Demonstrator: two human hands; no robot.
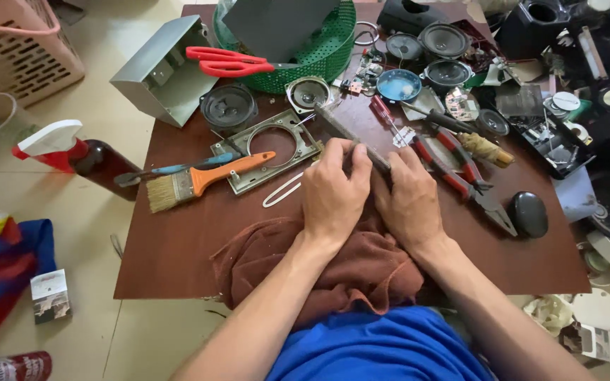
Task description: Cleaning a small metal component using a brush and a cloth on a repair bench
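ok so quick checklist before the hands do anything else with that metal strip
1. Both hands on the piece: left hand and right hand both grip the long grey metal strip. Ok.
2. Strip supported: its near end sits over the brown cloth, its far end reaches out over the metal frame. Ok.
3. Fingers away from sharp edges: fingertips are wrapped around the strip, edges hidden. Cannot tell.
4. Pliers within reach: right beside the right hand. Ok.
5. Room around the work: paintbrush, screwdriver and speaker parts crowd in close. Not ok.
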